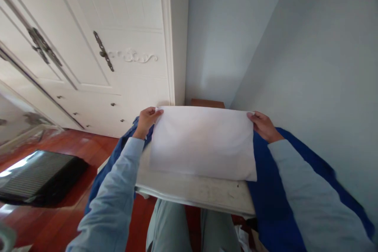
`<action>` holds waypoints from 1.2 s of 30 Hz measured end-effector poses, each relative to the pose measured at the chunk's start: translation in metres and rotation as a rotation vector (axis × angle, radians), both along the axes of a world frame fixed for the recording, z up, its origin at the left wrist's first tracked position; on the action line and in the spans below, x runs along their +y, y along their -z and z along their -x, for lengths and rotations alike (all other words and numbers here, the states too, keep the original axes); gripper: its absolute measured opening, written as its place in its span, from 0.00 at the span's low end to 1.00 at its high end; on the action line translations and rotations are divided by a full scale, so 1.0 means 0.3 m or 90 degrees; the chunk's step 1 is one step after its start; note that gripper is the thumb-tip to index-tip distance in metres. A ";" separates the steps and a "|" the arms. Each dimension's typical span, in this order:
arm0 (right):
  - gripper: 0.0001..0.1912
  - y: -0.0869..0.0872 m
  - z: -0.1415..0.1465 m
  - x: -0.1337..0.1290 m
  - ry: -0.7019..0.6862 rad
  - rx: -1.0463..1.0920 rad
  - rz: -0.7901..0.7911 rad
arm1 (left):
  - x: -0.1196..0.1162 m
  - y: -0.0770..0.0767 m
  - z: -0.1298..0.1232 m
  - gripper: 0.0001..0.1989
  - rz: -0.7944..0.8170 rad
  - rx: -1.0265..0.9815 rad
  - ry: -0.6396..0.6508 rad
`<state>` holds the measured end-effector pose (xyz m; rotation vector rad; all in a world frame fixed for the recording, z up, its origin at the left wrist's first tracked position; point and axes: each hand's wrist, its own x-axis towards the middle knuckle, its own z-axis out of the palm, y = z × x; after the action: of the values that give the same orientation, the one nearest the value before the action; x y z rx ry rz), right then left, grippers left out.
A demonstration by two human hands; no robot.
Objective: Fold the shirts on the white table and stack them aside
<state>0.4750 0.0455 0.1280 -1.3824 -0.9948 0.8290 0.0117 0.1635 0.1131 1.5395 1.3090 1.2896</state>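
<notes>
A plain white sheet (203, 141), paper or thin cloth, spans the middle of the view above a small white table (201, 195). My left hand (147, 121) pinches its far left corner between thumb and fingers. At the far right corner, my right hand (262, 125) grips it the same way. The sheet hangs fairly flat between them, its near edge close to the tabletop. Dark blue cloth (267, 189) drapes past the table's right side, and more blue cloth (102, 189) shows on the left. The sheet hides whatever lies beneath it.
A white wardrobe (138, 86) with dark metal handles stands ahead on the left. Grey walls (325, 67) close in on the right. Behind the sheet is a brown box (207, 103). A black ribbed suitcase (38, 177) lies on the red wooden floor (97, 145).
</notes>
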 end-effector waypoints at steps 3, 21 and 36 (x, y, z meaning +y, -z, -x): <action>0.18 0.136 -0.036 0.156 0.039 -0.031 0.137 | 0.181 0.123 -0.067 0.11 0.059 0.202 -0.061; 0.19 0.296 -0.049 0.123 0.111 -0.471 0.050 | 0.092 0.237 -0.156 0.26 -0.135 0.610 0.037; 0.35 0.376 -0.095 -0.260 -0.391 -0.871 0.096 | -0.144 0.394 -0.033 0.39 -0.208 0.671 0.283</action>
<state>0.5035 -0.0325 0.0153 -1.7781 -2.5234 0.2575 0.0215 0.1205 -0.0051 2.7433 1.2076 0.3629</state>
